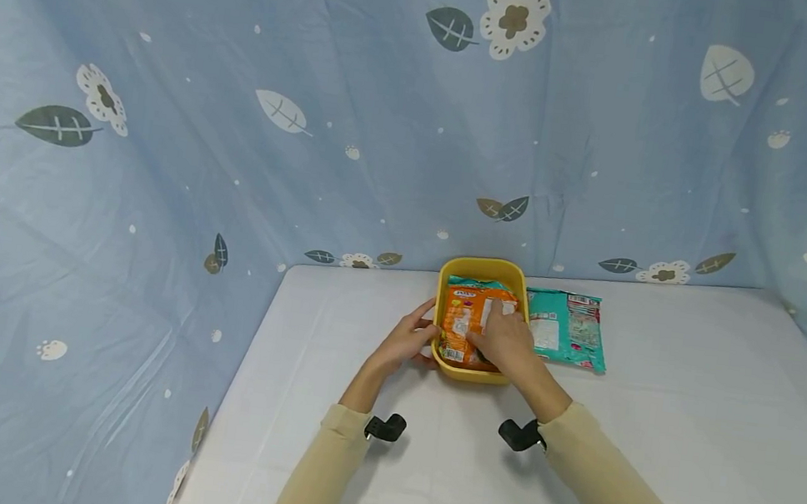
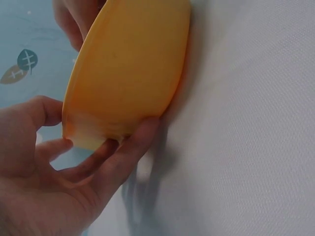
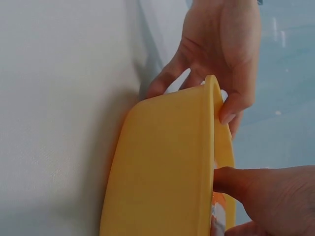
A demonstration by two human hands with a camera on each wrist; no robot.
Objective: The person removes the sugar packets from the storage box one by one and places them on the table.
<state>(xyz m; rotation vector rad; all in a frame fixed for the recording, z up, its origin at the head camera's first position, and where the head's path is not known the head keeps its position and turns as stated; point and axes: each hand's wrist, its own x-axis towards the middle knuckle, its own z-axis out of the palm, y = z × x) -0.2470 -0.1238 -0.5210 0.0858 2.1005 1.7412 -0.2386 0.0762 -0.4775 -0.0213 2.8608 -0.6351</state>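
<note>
Steadying the yellow tub (image 1: 483, 268) at the table's (image 1: 332, 344) far edge, my left hand (image 1: 409, 341) grips its rim while my right hand (image 1: 506, 339), fingers flat, presses the orange packet (image 1: 461, 322) in; next move, I judge, calls for the teal packet (image 1: 566, 327) beside it.

Left hand (image 1: 406, 338) holding yellow tub (image 1: 483, 270), right hand (image 1: 506, 338) on orange packet (image 1: 461, 322)

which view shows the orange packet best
The head view: the orange packet lies in the yellow tub under the right hand. The right wrist view shows only an orange sliver at the rim; the left wrist view shows none.
</note>
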